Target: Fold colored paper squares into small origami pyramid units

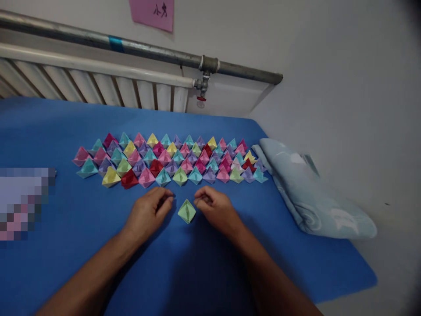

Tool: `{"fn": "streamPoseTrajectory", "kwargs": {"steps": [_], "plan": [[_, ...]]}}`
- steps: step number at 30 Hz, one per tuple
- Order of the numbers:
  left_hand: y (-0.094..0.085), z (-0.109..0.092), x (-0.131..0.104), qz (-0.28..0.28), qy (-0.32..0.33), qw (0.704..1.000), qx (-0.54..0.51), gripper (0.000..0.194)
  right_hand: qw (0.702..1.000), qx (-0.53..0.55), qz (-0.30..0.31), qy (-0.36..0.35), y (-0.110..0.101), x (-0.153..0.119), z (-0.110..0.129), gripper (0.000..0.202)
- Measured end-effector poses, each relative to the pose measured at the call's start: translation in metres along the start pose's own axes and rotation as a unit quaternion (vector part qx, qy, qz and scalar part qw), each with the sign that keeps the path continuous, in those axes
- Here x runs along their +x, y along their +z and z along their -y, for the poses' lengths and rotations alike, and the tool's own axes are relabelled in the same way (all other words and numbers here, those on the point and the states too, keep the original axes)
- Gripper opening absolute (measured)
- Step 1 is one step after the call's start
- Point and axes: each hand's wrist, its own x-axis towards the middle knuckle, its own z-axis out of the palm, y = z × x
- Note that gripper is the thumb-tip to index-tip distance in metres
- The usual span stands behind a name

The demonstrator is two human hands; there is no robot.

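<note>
A single light green folded paper boat [187, 211] rests on the blue surface between my two hands, its points facing up and down in the view. To its left is my left hand [149, 210], fingers curled, with a gap between thumb and fingertips and nothing held. My right hand [217, 205] is close by the boat's right side, fingers loosely bent and slightly apart, and no object shows in it. Just beyond the hands stand several rows of folded paper boats [180, 176] in pink, teal, purple, yellow, red and green.
A blue sheet [59, 272] covers the surface. At right lies a folded pale blue-green blanket [315, 197] beside the wall. Behind are a white radiator [95, 87], a metal pipe [158, 53] and a red-handled valve [201, 98]. A blurred-out patch [23, 197] is at left.
</note>
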Motion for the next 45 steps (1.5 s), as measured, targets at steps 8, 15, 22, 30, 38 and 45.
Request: {"fn": "streamPoseTrajectory", "kwargs": {"steps": [8, 15, 22, 30, 38, 45], "plan": [[0.004, 0.003, -0.006, -0.016, 0.062, 0.998, 0.015, 0.018, 0.994, 0.036, -0.104, 0.016, 0.004, 0.015, -0.009, 0.011], [0.009, -0.027, -0.024, 0.030, 0.182, 0.981, 0.054, 0.008, 0.993, 0.053, -0.103, 0.006, 0.001, 0.016, -0.006, 0.016], [0.024, -0.027, -0.024, 0.039, 0.176, 0.970, 0.162, 0.012, 0.993, 0.023, -0.118, -0.004, 0.000, 0.017, -0.006, 0.020], [0.029, -0.024, -0.025, 0.003, 0.169, 0.971, 0.170, 0.009, 0.992, 0.020, -0.123, -0.015, 0.000, 0.017, -0.006, 0.020], [-0.024, 0.002, -0.068, -0.093, 0.097, 0.980, 0.148, 0.022, 0.992, 0.023, -0.122, -0.017, 0.003, 0.015, -0.009, 0.019], [-0.111, 0.062, -0.049, -0.219, -0.025, 0.962, 0.160, 0.019, 0.991, 0.000, -0.127, -0.032, 0.003, 0.013, -0.002, 0.018]]}}
